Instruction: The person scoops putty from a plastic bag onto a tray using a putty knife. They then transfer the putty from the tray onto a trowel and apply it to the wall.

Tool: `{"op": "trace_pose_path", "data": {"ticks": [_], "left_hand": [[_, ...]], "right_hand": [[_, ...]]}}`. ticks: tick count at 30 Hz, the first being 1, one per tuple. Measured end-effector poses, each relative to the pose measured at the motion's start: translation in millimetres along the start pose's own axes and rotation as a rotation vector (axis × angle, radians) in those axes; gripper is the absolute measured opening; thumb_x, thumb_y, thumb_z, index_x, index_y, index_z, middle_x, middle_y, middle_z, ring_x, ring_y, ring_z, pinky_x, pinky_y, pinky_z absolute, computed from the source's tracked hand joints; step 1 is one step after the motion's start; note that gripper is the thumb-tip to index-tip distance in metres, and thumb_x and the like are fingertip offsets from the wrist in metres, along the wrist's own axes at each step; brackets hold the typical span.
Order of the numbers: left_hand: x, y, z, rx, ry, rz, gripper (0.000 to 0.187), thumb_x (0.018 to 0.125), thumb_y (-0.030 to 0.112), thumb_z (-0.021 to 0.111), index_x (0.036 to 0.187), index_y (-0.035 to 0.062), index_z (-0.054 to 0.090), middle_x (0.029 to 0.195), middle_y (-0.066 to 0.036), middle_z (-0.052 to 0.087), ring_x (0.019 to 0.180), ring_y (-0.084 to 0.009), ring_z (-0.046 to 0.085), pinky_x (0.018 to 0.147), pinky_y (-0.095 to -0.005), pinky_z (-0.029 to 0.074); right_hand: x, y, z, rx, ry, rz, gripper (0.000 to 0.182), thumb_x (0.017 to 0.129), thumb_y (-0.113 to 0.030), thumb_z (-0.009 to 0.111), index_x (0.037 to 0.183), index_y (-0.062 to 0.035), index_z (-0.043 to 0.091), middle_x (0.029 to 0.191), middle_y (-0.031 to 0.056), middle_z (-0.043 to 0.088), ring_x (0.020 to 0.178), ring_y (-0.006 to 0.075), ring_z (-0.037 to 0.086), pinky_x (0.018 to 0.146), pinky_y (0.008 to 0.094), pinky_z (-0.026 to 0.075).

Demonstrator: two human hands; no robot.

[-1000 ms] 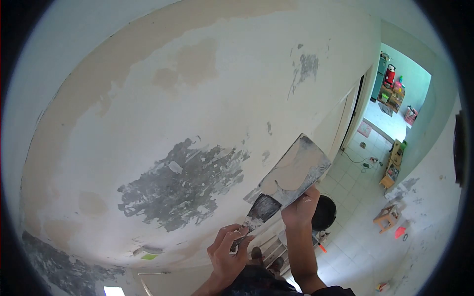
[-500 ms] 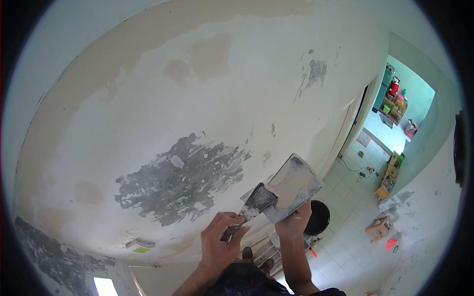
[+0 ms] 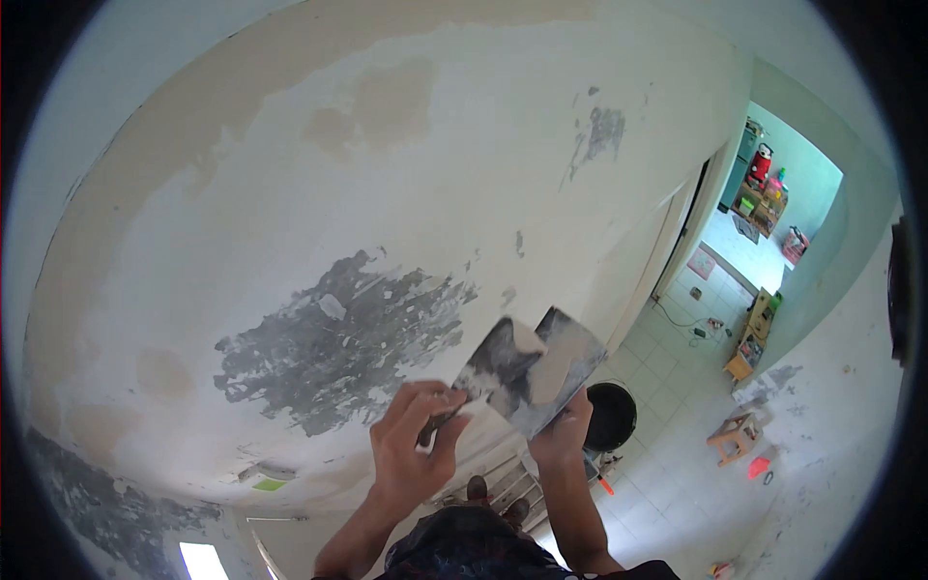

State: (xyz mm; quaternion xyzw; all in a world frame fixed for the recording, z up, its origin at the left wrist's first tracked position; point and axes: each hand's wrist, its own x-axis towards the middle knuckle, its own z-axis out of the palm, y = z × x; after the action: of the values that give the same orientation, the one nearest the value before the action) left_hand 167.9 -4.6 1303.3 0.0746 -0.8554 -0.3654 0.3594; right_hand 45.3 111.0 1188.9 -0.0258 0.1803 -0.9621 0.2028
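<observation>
My left hand (image 3: 414, 447) is closed round the handle of a putty knife (image 3: 495, 356). Its broad, dark-smeared blade points up and right, with beige putty (image 3: 527, 338) along the tip edge. Beside it, my right hand (image 3: 564, 432) grips a flat rectangular plastering board (image 3: 539, 414) from below. A layer of the same putty covers much of the board's face. In this view the blade overlaps the board's left side. Both tools are in front of the wall (image 3: 483, 145), where a large rough grey patch (image 3: 338, 338) shows to the left.
Below me, my shoes (image 3: 478, 488) stand on ladder rungs (image 3: 498, 464). A black bucket (image 3: 611, 418) is to the right, beneath the board. Farther off on the tiled floor are a wooden stool (image 3: 735, 440) and a low wooden shelf (image 3: 749, 343). A doorway opens at upper right.
The knife blade has turned and moved up along the board, and putty now shows on its tip. Both hands have shifted slightly left and down.
</observation>
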Motion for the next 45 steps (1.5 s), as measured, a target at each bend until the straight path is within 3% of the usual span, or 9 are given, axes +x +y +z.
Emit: {"op": "trace_pose_path", "data": {"ticks": [2,9,19,22,24,35,41,43,45], "left_hand": [[-20.5,-1.3,1.5,0.047,-0.026,0.028,0.022,0.076,-0.006,0.075,0.093,0.001,0.064,0.098,-0.016,0.068,0.085,-0.0271,0.068,0.072,-0.0332,0.053],[-52.6,-5.3,12.2,0.07,-0.169,-0.11,0.022,0.077,-0.008,0.073,0.095,0.0019,0.065,0.1,-0.013,0.067,0.082,-0.0253,0.073,0.066,-0.0291,0.056],[-6.4,5.7,15.6,-0.073,-0.126,-0.074,0.021,0.079,-0.007,0.072,0.097,0.0012,0.065,0.099,-0.015,0.066,0.082,-0.0272,0.066,0.071,-0.031,0.051],[-3.3,8.4,7.3,-0.107,-0.064,-0.043,0.021,0.079,-0.006,0.071,0.097,0.0008,0.063,0.098,-0.016,0.066,0.082,-0.0262,0.064,0.07,-0.0306,0.05],[-10.8,9.8,-0.2,-0.056,-0.047,-0.014,0.019,0.08,-0.005,0.07,0.096,0.0004,0.062,0.098,-0.016,0.066,0.081,-0.0245,0.064,0.069,-0.0294,0.049],[-74.3,-2.7,9.2,0.027,-0.139,-0.189,0.018,0.08,-0.007,0.071,0.095,-0.0001,0.065,0.098,-0.016,0.066,0.084,-0.0272,0.07,0.073,-0.0315,0.054],[-43.3,-2.5,12.0,0.013,-0.114,-0.094,0.017,0.084,-0.003,0.069,0.1,0.003,0.068,0.099,-0.012,0.066,0.078,-0.0283,0.071,0.065,-0.033,0.055],[-28.1,-3.1,13.4,-0.025,-0.099,-0.087,0.017,0.084,-0.003,0.069,0.101,0.0025,0.068,0.099,-0.012,0.066,0.077,-0.0272,0.07,0.064,-0.0318,0.054],[-22.4,-2.0,12.8,-0.063,-0.086,-0.078,0.017,0.085,-0.003,0.069,0.101,0.0021,0.067,0.099,-0.013,0.066,0.077,-0.0262,0.07,0.063,-0.0306,0.053]], "right_hand": [[11.3,-5.3,-5.8,-0.015,-0.015,-0.042,0.043,0.102,-0.026,0.043,0.138,-0.0024,0.05,0.13,0.012,0.061,0.118,0.0279,0.061,0.101,0.042,0.05],[16.0,-17.1,5.1,0.006,-0.066,-0.073,0.041,0.102,-0.025,0.042,0.134,-0.0021,0.052,0.126,0.0123,0.063,0.114,0.0281,0.063,0.1,0.0417,0.051],[-25.0,13.8,4.6,-0.035,-0.142,-0.012,0.037,0.089,0.002,0.053,0.125,0.004,0.057,0.118,0.015,0.067,0.104,0.0251,0.069,0.09,0.0384,0.057],[-27.9,15.3,-2.1,-0.104,-0.093,0.04,0.036,0.09,-0.002,0.054,0.125,0.0046,0.057,0.117,0.0149,0.067,0.104,0.0249,0.068,0.091,0.0382,0.056],[-23.3,5.9,-1.7,-0.076,-0.046,0.063,0.041,0.1,-0.024,0.045,0.132,0.0009,0.053,0.128,0.0138,0.063,0.115,0.0279,0.063,0.1,0.0421,0.052],[-11.2,-12.8,-2.8,0.02,-0.039,-0.062,0.039,0.099,-0.018,0.05,0.135,-0.0022,0.05,0.126,0.0139,0.063,0.112,0.0281,0.064,0.095,0.0431,0.055],[-33.4,4.7,-4.5,-0.084,-0.084,0.039,0.047,0.103,-0.036,0.043,0.138,-0.0039,0.048,0.13,0.0124,0.062,0.115,0.0281,0.063,0.098,0.0431,0.052],[-38.1,8.5,-9.0,-0.011,-0.047,0.103,0.043,0.09,-0.007,0.056,0.131,0.0043,0.051,0.124,0.0186,0.064,0.106,0.0273,0.068,0.088,0.0388,0.058],[-41.3,6.5,-8.0,-0.013,-0.056,0.119,0.041,0.092,-0.009,0.055,0.131,0.0037,0.052,0.123,0.0177,0.064,0.106,0.0274,0.068,0.089,0.0391,0.058]]}}
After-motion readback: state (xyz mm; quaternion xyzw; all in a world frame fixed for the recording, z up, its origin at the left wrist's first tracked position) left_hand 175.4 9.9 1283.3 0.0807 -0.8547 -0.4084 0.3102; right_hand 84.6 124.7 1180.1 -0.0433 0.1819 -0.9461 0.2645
